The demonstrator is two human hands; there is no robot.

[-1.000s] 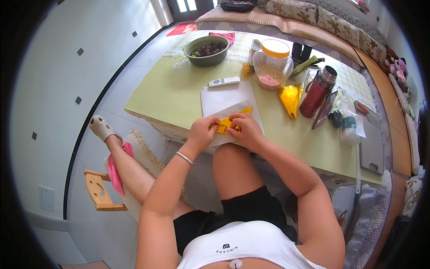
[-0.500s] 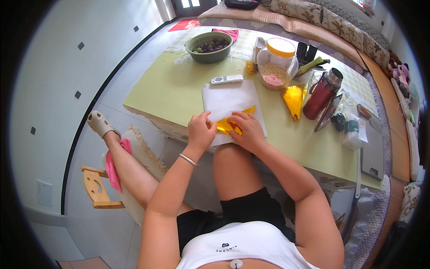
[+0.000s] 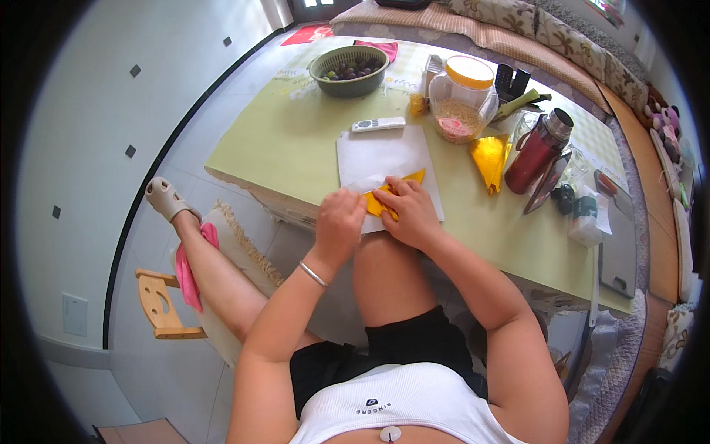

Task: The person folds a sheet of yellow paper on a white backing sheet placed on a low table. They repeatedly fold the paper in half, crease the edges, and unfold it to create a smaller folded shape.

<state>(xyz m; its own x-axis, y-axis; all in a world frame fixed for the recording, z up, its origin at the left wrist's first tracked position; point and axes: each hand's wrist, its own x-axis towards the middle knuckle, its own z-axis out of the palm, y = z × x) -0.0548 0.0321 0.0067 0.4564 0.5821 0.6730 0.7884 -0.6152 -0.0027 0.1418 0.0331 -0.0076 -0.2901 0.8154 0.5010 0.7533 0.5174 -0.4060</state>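
Observation:
A folded piece of shiny gold foil paper (image 3: pixel 376 204) lies at the near edge of a white sheet of paper (image 3: pixel 381 154) on the table. My left hand (image 3: pixel 340 222) is closed at the foil's left end, with its fingers curled over and the fingertips partly hidden. From the right, my right hand (image 3: pixel 409 212) grips the foil, fingers bent over its top and pressing it down. One pointed gold corner sticks out beyond the right fingers. Farther right stands a separate gold foil cone (image 3: pixel 490 161), its tip toward me.
On the green-topped table (image 3: pixel 274 148) are a remote control (image 3: pixel 379 124), a basket (image 3: pixel 347 89) of dark round fruit, a yellow-lidded jar (image 3: pixel 460 111), a red thermos (image 3: pixel 536 155) and a tissue pack (image 3: pixel 586 222). A wooden chair back (image 3: pixel 159 303) stands low at left.
My left hand has turned over and closed further at the foil's left end. My right hand has shifted slightly up, and less of the gold shows between the hands.

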